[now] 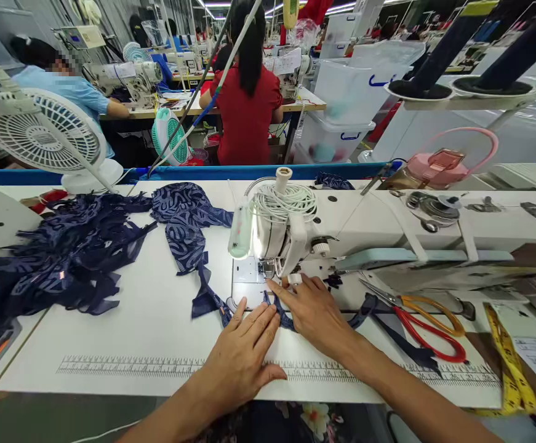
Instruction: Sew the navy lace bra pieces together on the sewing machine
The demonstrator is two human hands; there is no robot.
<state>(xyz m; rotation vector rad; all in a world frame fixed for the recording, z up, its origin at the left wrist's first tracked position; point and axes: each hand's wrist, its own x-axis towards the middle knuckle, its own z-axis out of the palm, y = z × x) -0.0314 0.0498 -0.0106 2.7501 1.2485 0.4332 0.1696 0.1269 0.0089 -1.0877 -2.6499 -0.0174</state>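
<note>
My left hand (247,344) lies flat with its fingers stretched out, pressing on a narrow dark blue fabric strip (225,312) on the table. Beside it, my right hand (316,311) rests on the same strip, fingers spread, its index fingertip close to the presser foot (268,269) of the white sewing machine (364,224). Part of the strip is hidden under both hands, as is my right thumb. From the strip's left end, dark blue patterned fabric (184,221) spreads over the table. Right of my right hand, the strip reappears near the scissors (427,320).
A heap of dark blue fabric pieces (74,252) covers the left side. A yellow tape measure (510,363) lies at the right edge, and a printed ruler (157,367) runs along the front. A white fan (50,132) stands back left. Two people sit at machines beyond.
</note>
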